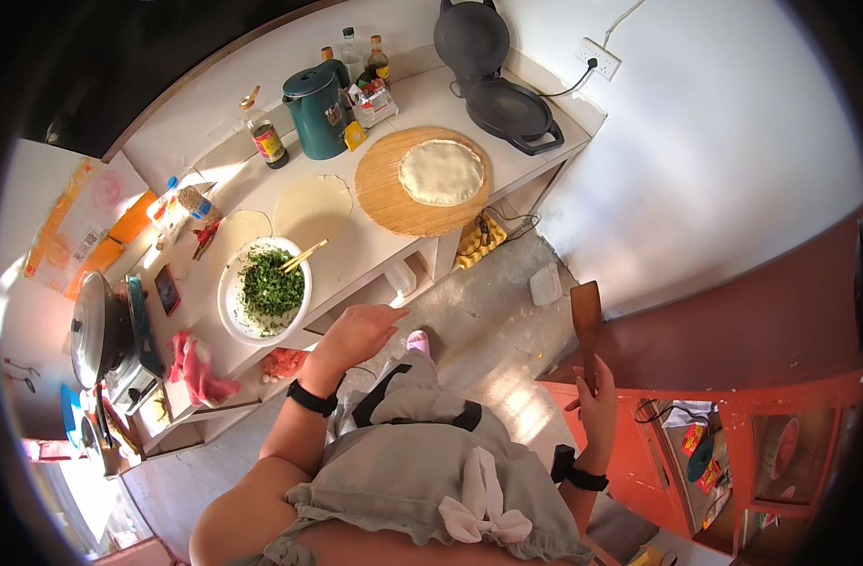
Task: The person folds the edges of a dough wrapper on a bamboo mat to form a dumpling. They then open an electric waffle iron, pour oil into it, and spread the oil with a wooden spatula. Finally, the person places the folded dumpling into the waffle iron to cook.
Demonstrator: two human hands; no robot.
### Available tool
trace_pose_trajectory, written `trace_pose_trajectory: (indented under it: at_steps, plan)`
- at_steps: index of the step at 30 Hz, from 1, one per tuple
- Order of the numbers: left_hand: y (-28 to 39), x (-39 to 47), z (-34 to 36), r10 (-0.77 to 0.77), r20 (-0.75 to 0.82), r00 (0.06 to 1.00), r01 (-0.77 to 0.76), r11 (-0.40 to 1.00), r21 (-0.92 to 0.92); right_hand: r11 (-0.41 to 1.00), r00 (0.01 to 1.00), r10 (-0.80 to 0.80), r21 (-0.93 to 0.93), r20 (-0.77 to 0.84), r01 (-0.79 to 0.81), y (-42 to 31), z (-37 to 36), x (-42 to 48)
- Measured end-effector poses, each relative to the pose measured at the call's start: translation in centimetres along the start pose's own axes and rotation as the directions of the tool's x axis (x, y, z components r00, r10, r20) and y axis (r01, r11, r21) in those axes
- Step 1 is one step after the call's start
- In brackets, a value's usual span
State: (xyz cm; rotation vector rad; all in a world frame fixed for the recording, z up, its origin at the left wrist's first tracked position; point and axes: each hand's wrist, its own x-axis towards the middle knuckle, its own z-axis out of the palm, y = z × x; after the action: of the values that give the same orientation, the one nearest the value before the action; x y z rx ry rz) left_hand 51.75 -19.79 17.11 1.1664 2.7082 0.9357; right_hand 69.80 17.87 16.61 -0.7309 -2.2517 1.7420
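My right hand grips the handle of a wooden spatula, its blade pointing up in the view, over by the red cabinet. Nothing is in my left hand, which hovers at the counter's front edge with fingers extended. Close to it on the counter stands a white bowl of chopped green leaves, with chopsticks leaning in it. Behind the bowl lie two rolled dough sheets. A round filled-looking dough pie rests on a round wooden board.
An electric griddle with raised lid sits at the counter's far end, plugged into the wall. A green kettle and sauce bottles line the back. Left are a lidded pan on a stove, a phone and a red cloth.
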Motion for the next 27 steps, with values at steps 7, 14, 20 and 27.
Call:
trace_pose_trajectory:
  at_steps: [7,14,20,27]
  plan:
    - [-5.3,9.0,2.7,-0.106,0.02,0.994,0.106,0.994,-0.005,0.916,0.995,-0.027,-0.397,0.092,0.061,-0.7,-2.3,11.4]
    - [-9.7,17.7,0.7,-0.258,-0.102,0.961,0.262,0.965,0.024,0.712,0.963,-0.27,-0.678,-0.025,0.182,-7.0,0.0,26.0]
    - [-12.1,20.0,-0.6,-0.413,-0.072,0.908,0.416,0.909,0.033,0.679,0.97,-0.236,-0.704,0.058,0.207,-10.5,3.8,37.9]
    - [-10.5,19.5,-1.2,-0.68,-0.178,0.712,0.691,0.723,0.001,0.472,0.859,-0.427,-0.741,0.283,0.478,-10.3,6.3,54.2]
